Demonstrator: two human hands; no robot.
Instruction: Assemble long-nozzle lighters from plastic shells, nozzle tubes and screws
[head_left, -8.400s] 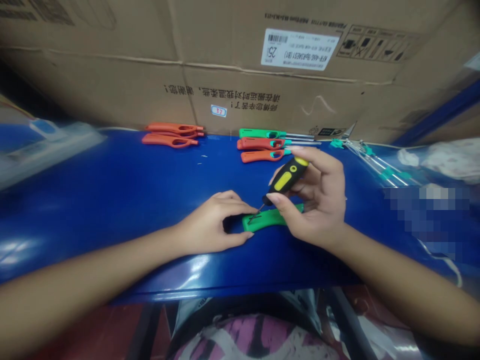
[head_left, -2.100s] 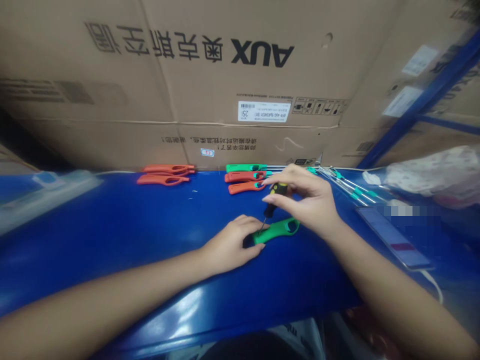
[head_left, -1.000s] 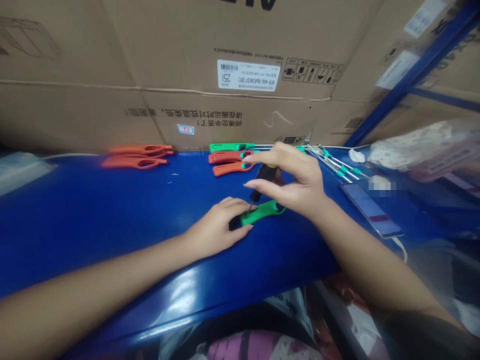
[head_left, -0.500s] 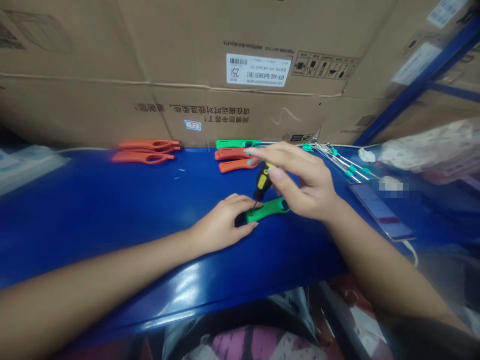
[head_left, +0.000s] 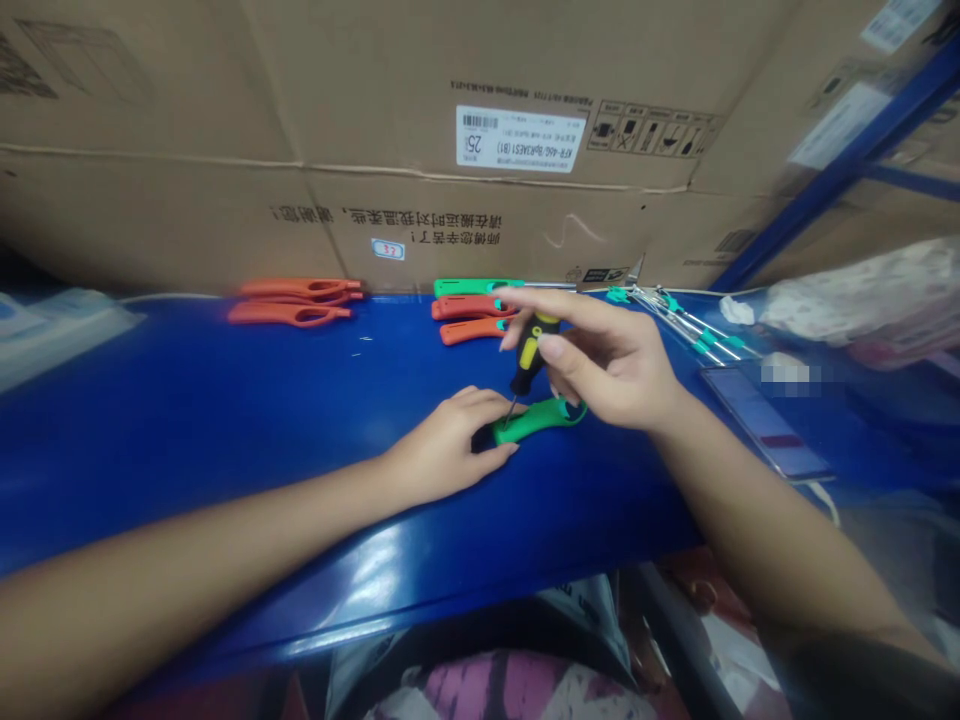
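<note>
Brown cardboard (head_left: 360, 60) stands like a wall across the whole top of the frame, creased horizontally and printed with upside-down characters. A white label (head_left: 521, 140) sits right of its middle, next to a printed row of symbols (head_left: 649, 130), with a small blue-edged sticker (head_left: 388, 249) lower down. At upper right, a blue metal bar (head_left: 810, 215) slants upward and meets a thinner crossbar (head_left: 915, 182). The glossy blue desk (head_left: 225, 420) fills the centre, whitish glare (head_left: 375, 560) lying near its front edge. Reddish floor (head_left: 244, 697) shows dimly at bottom left.
</note>
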